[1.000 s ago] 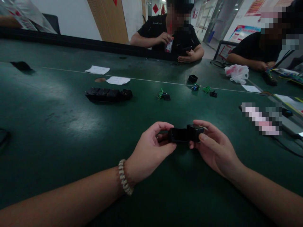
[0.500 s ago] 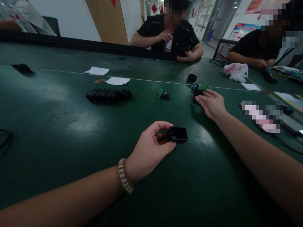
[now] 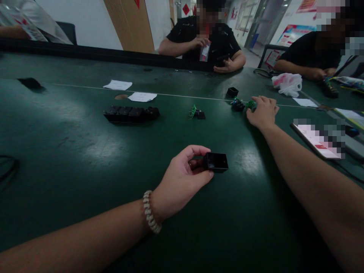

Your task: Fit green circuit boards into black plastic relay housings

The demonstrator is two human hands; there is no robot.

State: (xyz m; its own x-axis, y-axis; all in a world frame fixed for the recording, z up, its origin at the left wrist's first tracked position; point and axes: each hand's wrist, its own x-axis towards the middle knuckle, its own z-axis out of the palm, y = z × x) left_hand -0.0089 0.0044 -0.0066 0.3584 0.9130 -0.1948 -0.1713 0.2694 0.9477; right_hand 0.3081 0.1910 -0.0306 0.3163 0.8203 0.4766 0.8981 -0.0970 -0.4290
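Note:
My left hand (image 3: 184, 178) grips a small open-topped black plastic box (image 3: 218, 161) by its left end, thumb at the near side and fingers behind. Its hollow side faces up, with nothing visible inside. Farther off to the right, my right hand (image 3: 264, 113) is over the table, thumb and fingers apart around a small green circuit board (image 3: 250, 105); whether they touch it I cannot tell. Just left of that board lies a dark part with blue bits (image 3: 237, 105). Another small black box (image 3: 232, 91) stands behind it.
A row of joined black boxes (image 3: 131, 114) lies left of centre. Another green board with a black piece (image 3: 200, 115) is mid-table. Paper slips (image 3: 142, 97), a phone (image 3: 318, 142) and a plastic bag (image 3: 287, 84) lie around. People sit across the table.
My right hand has moved right, off the dark part and over to the green circuit board, its fingers spreading. My left hand still holds the black box in nearly the same place.

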